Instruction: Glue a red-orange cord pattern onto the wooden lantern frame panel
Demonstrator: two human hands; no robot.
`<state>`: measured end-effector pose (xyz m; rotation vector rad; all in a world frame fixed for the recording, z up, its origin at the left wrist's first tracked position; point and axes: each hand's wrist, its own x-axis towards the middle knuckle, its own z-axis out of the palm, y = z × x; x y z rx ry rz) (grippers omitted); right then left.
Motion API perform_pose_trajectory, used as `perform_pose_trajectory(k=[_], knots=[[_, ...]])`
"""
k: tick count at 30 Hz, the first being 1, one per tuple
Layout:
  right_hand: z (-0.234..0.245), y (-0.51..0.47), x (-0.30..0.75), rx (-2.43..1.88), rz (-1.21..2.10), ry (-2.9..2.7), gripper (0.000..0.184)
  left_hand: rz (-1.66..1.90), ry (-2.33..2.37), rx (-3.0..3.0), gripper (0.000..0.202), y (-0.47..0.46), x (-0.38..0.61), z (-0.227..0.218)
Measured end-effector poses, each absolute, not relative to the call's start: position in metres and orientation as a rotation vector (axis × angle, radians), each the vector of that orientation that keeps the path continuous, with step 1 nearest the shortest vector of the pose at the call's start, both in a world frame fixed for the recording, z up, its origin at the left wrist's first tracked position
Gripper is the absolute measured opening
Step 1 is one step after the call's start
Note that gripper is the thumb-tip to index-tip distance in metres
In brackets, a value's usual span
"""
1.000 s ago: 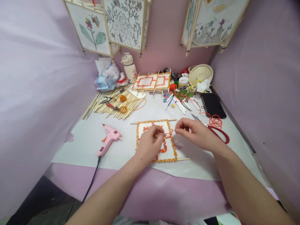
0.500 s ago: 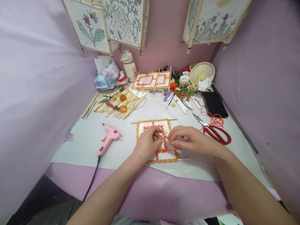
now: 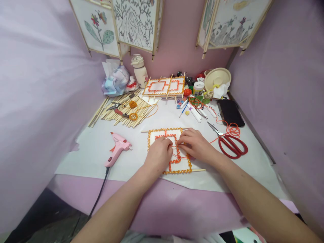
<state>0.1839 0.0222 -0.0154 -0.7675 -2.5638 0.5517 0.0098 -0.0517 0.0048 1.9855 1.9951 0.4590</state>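
Observation:
A white panel (image 3: 180,167) lies on the table, framed by thin sticks and edged with looped yellow-orange cord. Inside that edge, orange-red cord (image 3: 178,156) forms a looped inner outline. My left hand (image 3: 159,153) rests over the panel's left half, its fingers closed on the orange cord. Over the right edge, my right hand (image 3: 193,144) pinches the same cord, and a short stretch runs between the two hands. From there the cord trails right, past the red-handled scissors (image 3: 231,145), to a loose tangle (image 3: 233,130). My fingers hide part of the panel.
A pink glue gun (image 3: 117,148) lies at left, its cable over the table edge. Behind are thin sticks (image 3: 121,116) with pliers (image 3: 117,109), a finished-looking panel (image 3: 164,86), a bottle (image 3: 139,71), markers (image 3: 194,113) and a phone (image 3: 231,113). Paper lanterns (image 3: 134,25) hang above.
My right hand has moved left and slightly up, closer to my left hand, and its fingers have come together on the cord. My left hand's fingers have curled in.

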Motion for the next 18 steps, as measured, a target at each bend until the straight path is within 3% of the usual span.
perform_pose_trajectory(k=[9,14,18], knots=[[-0.0143,0.0201,0.1799,-0.824,0.507,-2.552,0.010,0.324,2.067,2.119,0.023,-0.0527,0.0084,-0.0025],[-0.0138,0.0196,0.1799,-0.826,0.497,-2.560,0.009,0.648,1.932,2.137,0.034,-0.0556,0.0116,0.0003],[-0.0137,0.0187,0.1802,-0.824,0.496,-2.562,0.008,0.676,1.902,2.050,0.020,-0.0530,0.0147,0.0008]])
